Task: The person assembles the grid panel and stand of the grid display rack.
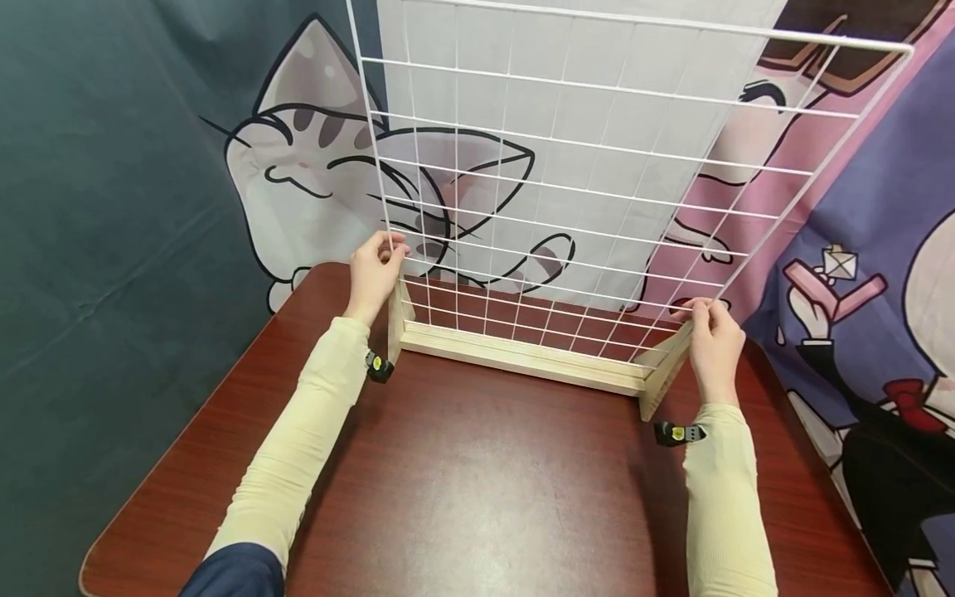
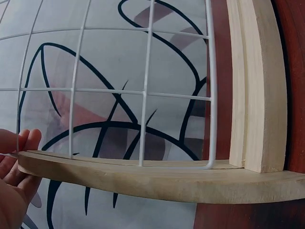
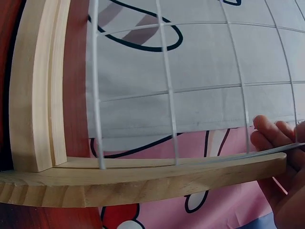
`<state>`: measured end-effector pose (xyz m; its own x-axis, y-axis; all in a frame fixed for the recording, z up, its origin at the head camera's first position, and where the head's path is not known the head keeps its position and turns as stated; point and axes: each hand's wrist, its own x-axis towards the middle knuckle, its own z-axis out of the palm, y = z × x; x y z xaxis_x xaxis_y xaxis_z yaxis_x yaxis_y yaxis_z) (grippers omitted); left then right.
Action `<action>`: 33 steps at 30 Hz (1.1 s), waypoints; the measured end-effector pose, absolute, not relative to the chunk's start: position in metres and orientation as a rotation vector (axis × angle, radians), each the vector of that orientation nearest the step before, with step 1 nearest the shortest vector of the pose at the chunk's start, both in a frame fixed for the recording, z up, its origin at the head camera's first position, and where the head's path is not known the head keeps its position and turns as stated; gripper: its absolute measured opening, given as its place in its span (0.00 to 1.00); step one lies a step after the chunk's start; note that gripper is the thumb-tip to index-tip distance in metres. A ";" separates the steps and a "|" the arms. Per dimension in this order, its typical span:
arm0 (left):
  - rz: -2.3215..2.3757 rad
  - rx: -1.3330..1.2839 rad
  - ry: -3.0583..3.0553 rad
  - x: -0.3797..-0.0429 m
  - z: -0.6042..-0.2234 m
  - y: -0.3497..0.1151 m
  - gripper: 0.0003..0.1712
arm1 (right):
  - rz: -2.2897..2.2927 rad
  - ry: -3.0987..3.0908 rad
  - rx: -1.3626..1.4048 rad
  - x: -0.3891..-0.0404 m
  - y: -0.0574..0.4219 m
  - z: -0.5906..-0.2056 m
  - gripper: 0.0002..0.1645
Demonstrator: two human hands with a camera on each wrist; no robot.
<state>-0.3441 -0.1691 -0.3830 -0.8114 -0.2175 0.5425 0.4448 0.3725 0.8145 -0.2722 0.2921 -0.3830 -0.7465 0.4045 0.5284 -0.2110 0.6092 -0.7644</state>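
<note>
A white wire grid panel [image 1: 811, 173] stands upright in a pale wooden stand, leaning slightly back. The stand has a grooved crossbar [image 1: 522, 358] between a left side piece [image 1: 396, 323] and a right side piece [image 1: 662, 375]. My left hand [image 1: 375, 274] pinches the panel's left edge wire at the top of the left side piece. At the right edge wire, my right hand [image 1: 716, 344] does the same beside the top of its side piece. Both wrist views show the panel's lower corners sitting along the side pieces, close to the crossbar.
The stand rests on a reddish-brown table [image 1: 492, 489] with rounded corners. Behind it hangs a cloth backdrop printed with a cartoon cat [image 1: 298, 191]; a blue and pink printed part [image 1: 858, 249] is on the right. Each wrist carries a small black camera [image 1: 380, 367].
</note>
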 end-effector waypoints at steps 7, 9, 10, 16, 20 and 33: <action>-1.497 -0.215 -2.030 -0.346 -0.385 -0.169 0.09 | 1.122 -2.137 -0.143 -0.271 0.291 -0.383 0.16; -1.502 -0.215 -2.020 -0.346 -0.385 -0.169 0.09 | 1.115 -2.148 -0.143 -0.270 0.292 -0.382 0.17; -1.507 -0.213 -2.012 -0.346 -0.385 -0.169 0.09 | 1.111 -2.157 -0.146 -0.269 0.292 -0.381 0.17; -1.458 -0.138 -2.013 -0.347 -0.383 -0.167 0.10 | 1.108 -2.211 -0.182 -0.269 0.295 -0.379 0.24; -1.400 -0.072 -2.043 -0.347 -0.382 -0.167 0.11 | 1.082 -2.224 -0.197 -0.269 0.295 -0.378 0.32; -1.420 -0.040 -2.074 -0.349 -0.382 -0.168 0.27 | 1.194 -2.138 -0.293 -0.272 0.293 -0.371 0.39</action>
<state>-0.3488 -0.1685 -0.3819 -0.8089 -0.3079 0.5008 0.3555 0.4222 0.8339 -0.2717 0.2928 -0.3710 -0.7554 0.4858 0.4397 -0.1195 0.5577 -0.8214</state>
